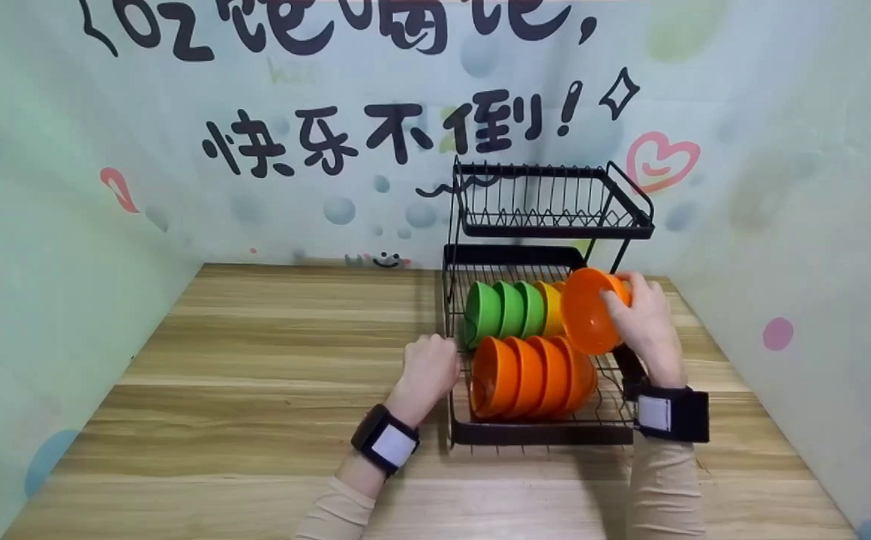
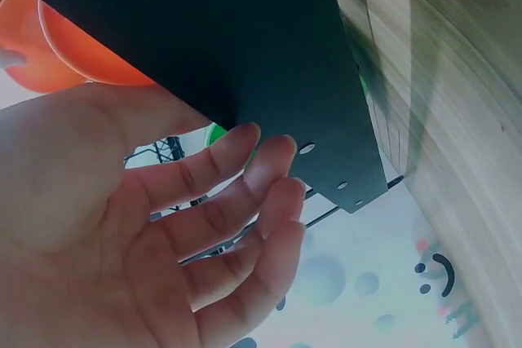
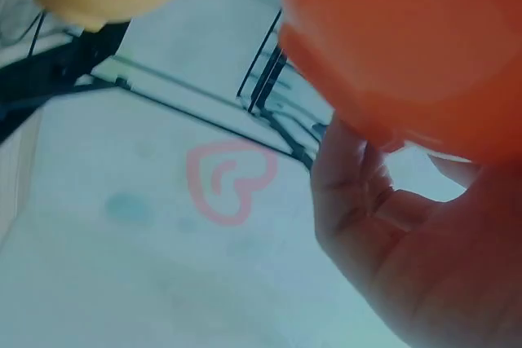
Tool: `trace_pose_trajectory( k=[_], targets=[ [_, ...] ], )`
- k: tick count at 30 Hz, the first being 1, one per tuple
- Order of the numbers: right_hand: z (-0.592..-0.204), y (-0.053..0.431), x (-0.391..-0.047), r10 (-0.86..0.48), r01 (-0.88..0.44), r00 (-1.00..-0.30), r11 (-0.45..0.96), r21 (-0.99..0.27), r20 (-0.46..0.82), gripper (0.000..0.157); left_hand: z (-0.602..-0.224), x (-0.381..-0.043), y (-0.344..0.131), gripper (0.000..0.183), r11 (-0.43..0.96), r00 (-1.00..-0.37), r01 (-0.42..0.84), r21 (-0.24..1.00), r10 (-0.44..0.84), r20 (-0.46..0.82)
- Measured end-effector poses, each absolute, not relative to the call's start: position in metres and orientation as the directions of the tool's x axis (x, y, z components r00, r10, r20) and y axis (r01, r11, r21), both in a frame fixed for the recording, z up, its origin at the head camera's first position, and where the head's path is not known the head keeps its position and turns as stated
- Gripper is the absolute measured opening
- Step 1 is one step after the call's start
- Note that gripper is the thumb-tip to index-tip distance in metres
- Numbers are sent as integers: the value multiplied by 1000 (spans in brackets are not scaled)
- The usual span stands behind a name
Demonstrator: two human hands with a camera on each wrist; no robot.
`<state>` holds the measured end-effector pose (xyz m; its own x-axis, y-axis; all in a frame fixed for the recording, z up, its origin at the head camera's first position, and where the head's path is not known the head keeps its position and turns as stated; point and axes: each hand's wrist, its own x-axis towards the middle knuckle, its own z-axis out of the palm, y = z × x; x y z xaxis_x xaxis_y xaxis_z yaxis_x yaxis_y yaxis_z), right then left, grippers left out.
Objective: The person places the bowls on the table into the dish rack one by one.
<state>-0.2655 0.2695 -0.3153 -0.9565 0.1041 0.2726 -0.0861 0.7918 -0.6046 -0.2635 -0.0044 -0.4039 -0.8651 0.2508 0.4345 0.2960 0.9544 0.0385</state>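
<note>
My right hand [image 1: 649, 322] grips an orange bowl [image 1: 589, 311] at its right side, thumb at the rim and fingers round the outside. The bowl is tilted, its inside facing the head camera, and overlaps the right end of the back row of bowls in this view. My left hand [image 1: 431, 367] holds the left side of the black dish rack [image 1: 540, 433]; in the left wrist view its curled fingers meet the dark side panel [image 2: 245, 46] and the thumb passes behind it. In front, several orange bowls [image 1: 495, 379] stand on edge, nested in a row.
Behind the orange row stand green bowls [image 1: 484, 315] and yellow bowls [image 1: 551, 309], partly hidden by the held bowl. The rack's upper tier [image 1: 555, 232] rises over the back. A wooden table [image 1: 255, 420] lies below, with a printed cloth backdrop [image 1: 315, 217] around it.
</note>
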Motion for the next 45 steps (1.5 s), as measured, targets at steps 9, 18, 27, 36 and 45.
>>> trace_pose_trajectory(
  k=[9,18,27,36,45],
  targets=[
    [-323,277,-265,119,20,-980,859,-512,160,53,-402,-262,-4,16,955,-871,293,49,246,425],
    [-329,279,-269,33,22,-999,921,-389,20,67,-403,-262,-5,16,954,-885,290,71,240,398],
    [-335,277,-273,-19,31,-990,934,-356,-137,74,-403,-263,-5,16,955,-884,286,77,233,405],
    [-340,273,-277,-43,33,-978,935,-354,-206,73,-404,-263,-4,15,957,-873,284,58,233,429],
    [-343,272,-280,-63,42,-962,928,-370,-267,81,-404,-263,-5,15,955,-874,289,61,238,424]
  ],
)
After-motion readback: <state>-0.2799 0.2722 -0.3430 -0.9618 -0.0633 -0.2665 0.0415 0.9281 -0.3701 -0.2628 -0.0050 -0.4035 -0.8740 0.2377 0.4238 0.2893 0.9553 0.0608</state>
